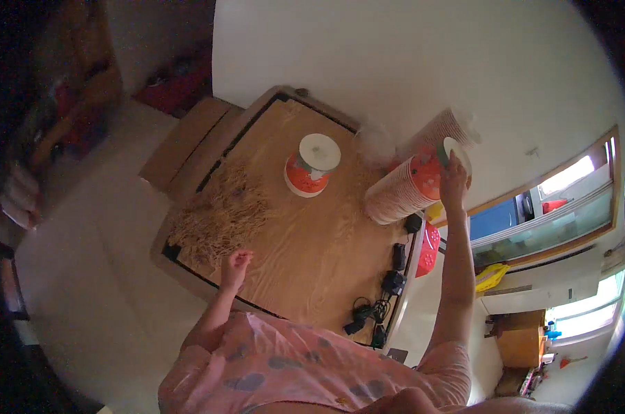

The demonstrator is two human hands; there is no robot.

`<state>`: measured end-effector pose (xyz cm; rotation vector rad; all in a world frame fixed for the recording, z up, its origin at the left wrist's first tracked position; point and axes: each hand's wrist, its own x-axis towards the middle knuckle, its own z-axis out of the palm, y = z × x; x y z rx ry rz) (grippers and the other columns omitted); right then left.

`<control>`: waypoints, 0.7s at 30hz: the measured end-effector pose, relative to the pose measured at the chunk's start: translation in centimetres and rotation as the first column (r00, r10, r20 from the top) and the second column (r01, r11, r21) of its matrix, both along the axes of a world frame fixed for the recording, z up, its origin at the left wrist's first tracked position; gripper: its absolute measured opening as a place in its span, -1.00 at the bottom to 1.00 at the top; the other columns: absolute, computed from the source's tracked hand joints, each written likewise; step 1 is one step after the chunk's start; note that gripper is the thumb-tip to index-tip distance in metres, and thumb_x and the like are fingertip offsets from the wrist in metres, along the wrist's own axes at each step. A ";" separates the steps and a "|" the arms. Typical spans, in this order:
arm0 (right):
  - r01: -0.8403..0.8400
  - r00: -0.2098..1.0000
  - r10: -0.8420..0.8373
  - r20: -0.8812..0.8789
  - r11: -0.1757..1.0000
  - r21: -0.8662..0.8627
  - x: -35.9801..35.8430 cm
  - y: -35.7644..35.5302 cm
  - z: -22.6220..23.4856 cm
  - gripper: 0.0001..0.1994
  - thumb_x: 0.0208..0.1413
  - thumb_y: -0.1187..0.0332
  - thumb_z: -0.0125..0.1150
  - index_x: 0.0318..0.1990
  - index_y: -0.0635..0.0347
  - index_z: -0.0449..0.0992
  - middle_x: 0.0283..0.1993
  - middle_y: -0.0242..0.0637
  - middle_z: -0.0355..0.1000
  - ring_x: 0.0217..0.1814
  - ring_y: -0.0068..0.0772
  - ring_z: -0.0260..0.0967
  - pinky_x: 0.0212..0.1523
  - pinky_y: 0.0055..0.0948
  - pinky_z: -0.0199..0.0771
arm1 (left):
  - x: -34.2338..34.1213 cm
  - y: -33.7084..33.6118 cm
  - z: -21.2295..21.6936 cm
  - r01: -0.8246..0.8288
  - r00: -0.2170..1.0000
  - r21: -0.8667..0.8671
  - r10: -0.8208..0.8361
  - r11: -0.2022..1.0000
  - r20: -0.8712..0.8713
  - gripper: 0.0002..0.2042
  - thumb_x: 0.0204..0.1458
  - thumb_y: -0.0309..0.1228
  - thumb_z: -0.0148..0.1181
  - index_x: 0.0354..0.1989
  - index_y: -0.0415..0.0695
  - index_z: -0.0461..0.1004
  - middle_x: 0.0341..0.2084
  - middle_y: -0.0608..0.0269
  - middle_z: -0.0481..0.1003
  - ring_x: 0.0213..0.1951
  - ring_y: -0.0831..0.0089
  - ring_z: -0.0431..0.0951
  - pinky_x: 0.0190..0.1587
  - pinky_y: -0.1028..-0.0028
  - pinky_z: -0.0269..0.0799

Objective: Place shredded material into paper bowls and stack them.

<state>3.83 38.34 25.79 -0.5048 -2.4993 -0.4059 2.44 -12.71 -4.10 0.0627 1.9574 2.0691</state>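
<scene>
My right hand (456, 185) is stretched out to the far right, its fingers closed around the white end of the topmost red paper tub (424, 174). That tub caps a tall stack of nested paper tubs (394, 196), upside down with their pale rims showing. Alone near the table's middle, another red-and-white paper tub (305, 182) stands with its round white end up. My left hand (236, 268) hovers over the near-left table edge, its fingers loosely curled and seemingly holding nothing. Beside it lies a heap of straw-coloured, noodle-like strands (219, 210).
Behind the first stack rises a second stack of tubs (433, 132), next to a crumpled clear plastic bag (376, 145). Black adapters and cables (378, 310) lie along the wood-topped table's (319, 255) right edge. A cardboard box (188, 141) adjoins the left side; a red basket (428, 250) stands right.
</scene>
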 end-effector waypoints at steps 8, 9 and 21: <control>0.240 0.962 -0.249 0.117 0.967 0.083 -1.8 -0.7 -0.4 -0.36 -0.09 0.18 -0.01 0.19 -0.10 -0.09 0.18 -0.23 0.02 0.20 -0.16 -0.04 0.12 0.08 -0.13 | -2.5 -0.9 -1.8 -0.019 0.998 0.034 0.017 0.999 0.056 -0.89 -0.05 -0.44 0.03 -0.39 -0.21 0.42 -0.53 0.32 0.46 -0.45 0.58 0.44 -0.34 0.60 0.33; 0.248 0.960 -0.260 0.109 0.963 0.107 -1.6 0.5 -0.5 -0.35 -0.08 0.16 0.00 0.19 -0.10 -0.09 0.17 -0.25 0.03 0.20 -0.17 -0.05 0.11 0.10 -0.13 | -3.0 0.1 -0.6 -0.013 0.998 0.031 0.011 0.999 0.064 -0.89 -0.05 -0.44 0.03 -0.39 -0.21 0.42 -0.53 0.32 0.46 -0.45 0.58 0.44 -0.34 0.60 0.33; -0.315 0.915 0.215 -0.341 0.910 -0.271 -2.6 -8.9 -6.8 -0.50 -0.05 0.33 0.05 0.07 0.26 0.12 0.12 -0.02 0.07 0.18 -0.02 -0.04 0.17 -0.24 -0.07 | -5.9 4.2 3.2 0.045 0.990 0.100 -0.058 0.994 0.130 -0.88 -0.03 -0.45 0.04 -0.38 -0.22 0.42 -0.53 0.32 0.45 -0.44 0.58 0.44 -0.37 0.61 0.34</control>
